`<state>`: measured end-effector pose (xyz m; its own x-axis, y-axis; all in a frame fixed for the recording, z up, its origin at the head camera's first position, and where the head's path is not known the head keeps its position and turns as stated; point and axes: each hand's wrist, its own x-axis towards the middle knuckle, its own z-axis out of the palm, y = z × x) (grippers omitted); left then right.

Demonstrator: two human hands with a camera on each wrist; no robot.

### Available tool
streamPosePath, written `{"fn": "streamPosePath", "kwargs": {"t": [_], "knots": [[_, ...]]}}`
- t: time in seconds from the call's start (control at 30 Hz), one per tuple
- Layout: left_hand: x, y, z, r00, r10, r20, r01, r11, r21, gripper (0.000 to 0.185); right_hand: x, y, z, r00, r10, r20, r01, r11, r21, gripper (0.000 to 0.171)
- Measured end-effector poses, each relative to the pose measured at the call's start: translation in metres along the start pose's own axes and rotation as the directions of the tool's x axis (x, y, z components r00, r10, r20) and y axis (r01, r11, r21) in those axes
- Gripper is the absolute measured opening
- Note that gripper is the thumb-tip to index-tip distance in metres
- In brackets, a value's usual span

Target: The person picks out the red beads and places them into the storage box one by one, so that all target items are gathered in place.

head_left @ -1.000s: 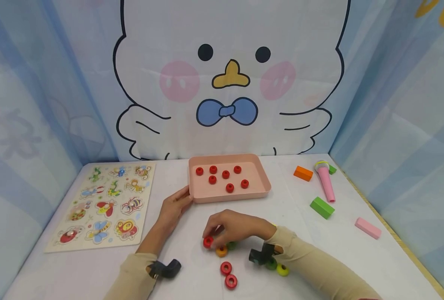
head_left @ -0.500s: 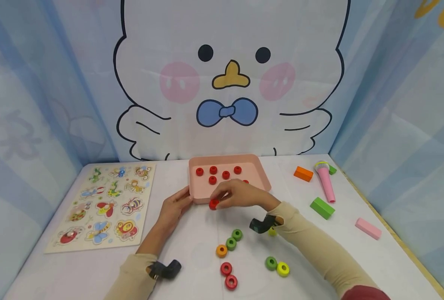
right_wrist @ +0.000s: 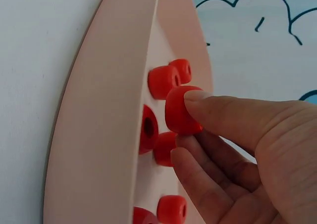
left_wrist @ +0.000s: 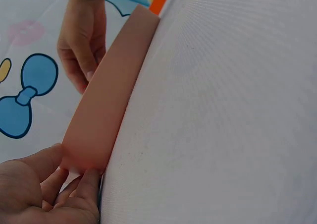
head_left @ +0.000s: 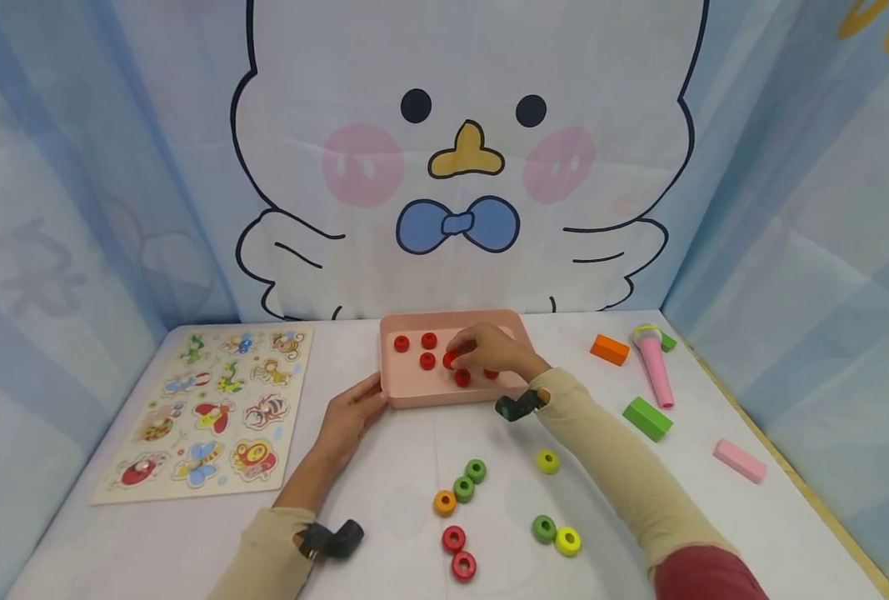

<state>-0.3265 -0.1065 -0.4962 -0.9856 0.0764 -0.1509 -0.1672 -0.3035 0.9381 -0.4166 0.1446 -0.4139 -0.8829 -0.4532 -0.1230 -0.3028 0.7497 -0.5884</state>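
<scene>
My right hand [head_left: 495, 350] is over the pink tray [head_left: 422, 400] and pinches a red bead [right_wrist: 179, 111] between thumb and fingers. Several other red beads [head_left: 402, 343] lie in the tray, some of them hidden behind this hand. At the tray's near left corner, my left hand [head_left: 348, 423] grips the wall with thumb and fingers, as the left wrist view shows. Nearer to me on the table are two red beads [head_left: 454, 539], an orange bead [head_left: 445, 502], green beads [head_left: 463, 488] and yellow beads [head_left: 567, 541].
An insect puzzle board [head_left: 197, 417] lies on the left. Over on the right are an orange block [head_left: 610, 350], a pink toy microphone [head_left: 654, 367], a green block [head_left: 647, 419] and a pink block [head_left: 740, 461]. A printed curtain [head_left: 459, 275] stands behind the table.
My right hand has carried a red bead from beside the orange bead, forward over the tray's front wall, to above the other red beads. My left hand has stayed at the corner.
</scene>
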Motion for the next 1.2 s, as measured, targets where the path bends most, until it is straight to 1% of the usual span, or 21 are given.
{"fn": "streamPosePath", "kwargs": {"t": [0.2,0.37,0.47,0.67,0.8,0.87,0.97,1.07,1.2], "knots": [[-0.002,-0.002,0.000,1.000,0.019,0.008,-0.019,1.000,-0.005,0.053,0.011,0.010,0.009,0.997,0.070,-0.012,-0.070,0.997,0.009,0.029],[-0.003,-0.004,0.002,1.000,-0.013,-0.006,0.013,1.000,0.010,0.052,0.014,0.014,0.016,0.993,0.118,-0.016,-0.118,0.993,0.006,0.032],[-0.005,-0.005,0.003,1.000,-0.027,-0.013,0.028,1.000,0.015,0.052,0.014,0.016,0.018,0.992,0.126,-0.017,-0.126,0.992,0.012,0.032],[-0.005,-0.007,0.003,0.999,-0.029,-0.017,0.030,0.999,0.022,0.052,0.011,0.018,0.020,0.995,0.100,-0.020,-0.100,0.995,-0.013,0.033],[-0.004,-0.008,0.003,0.999,-0.034,-0.013,0.035,0.999,0.023,0.052,0.002,0.018,0.018,0.994,0.104,-0.028,-0.104,0.995,-0.001,0.032],[-0.004,-0.007,0.003,0.999,-0.039,-0.016,0.039,0.999,0.022,0.052,-0.002,0.017,0.014,0.995,0.091,-0.043,-0.091,0.996,0.001,0.031],[-0.003,-0.003,0.004,1.000,-0.028,-0.013,0.029,0.999,0.017,0.053,-0.011,0.013,0.008,0.996,0.058,-0.062,-0.058,0.998,0.010,0.030],[-0.002,0.000,0.003,1.000,-0.019,-0.009,0.019,1.000,0.011,0.053,-0.021,0.009,0.003,0.996,0.005,-0.084,-0.004,1.000,0.001,0.030],[0.000,0.001,0.001,1.000,-0.012,-0.005,0.012,1.000,-0.002,0.054,-0.039,0.004,0.003,0.992,-0.073,-0.100,0.071,0.997,-0.021,0.029]]}}
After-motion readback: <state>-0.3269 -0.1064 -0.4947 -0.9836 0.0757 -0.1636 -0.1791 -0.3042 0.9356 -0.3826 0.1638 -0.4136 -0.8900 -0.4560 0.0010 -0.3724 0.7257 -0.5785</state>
